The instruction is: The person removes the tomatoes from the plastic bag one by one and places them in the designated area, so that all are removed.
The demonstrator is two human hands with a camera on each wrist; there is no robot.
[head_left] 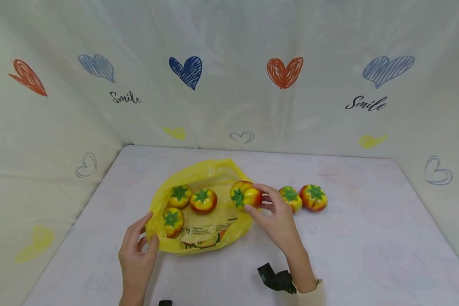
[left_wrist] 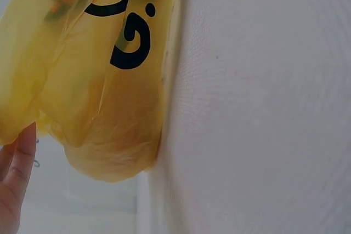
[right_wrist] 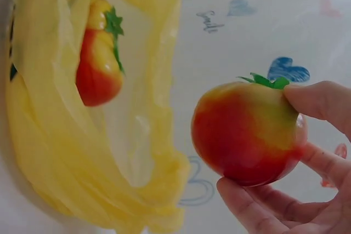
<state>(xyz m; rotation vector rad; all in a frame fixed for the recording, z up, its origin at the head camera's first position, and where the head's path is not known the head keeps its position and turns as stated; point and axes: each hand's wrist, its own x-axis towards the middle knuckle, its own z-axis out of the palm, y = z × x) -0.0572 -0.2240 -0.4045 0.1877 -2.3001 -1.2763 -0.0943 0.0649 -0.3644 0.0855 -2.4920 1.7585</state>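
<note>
My right hand [head_left: 278,219] holds a red-and-yellow toy tomato [head_left: 245,194] with a green leafy top, above the right part of an open yellow plastic bag [head_left: 229,240]. In the right wrist view, thumb and fingers curl round this tomato, just outside the bag's rim. My left hand [head_left: 137,250] grips the bag's left rim; in the left wrist view only some fingers [left_wrist: 21,160] show against the plastic. Inside the bag lie an upper left tomato [head_left: 180,195], one in the middle [head_left: 204,201] and one at the lower left [head_left: 173,222].
Two more tomatoes sit on the white table [head_left: 352,255] right of the bag: a nearer one [head_left: 291,199], partly behind my right hand, and a farther one [head_left: 313,198]. A pale curtain [head_left: 229,106] with printed hearts stands behind the table. A black strap [head_left: 277,279] is at my right wrist.
</note>
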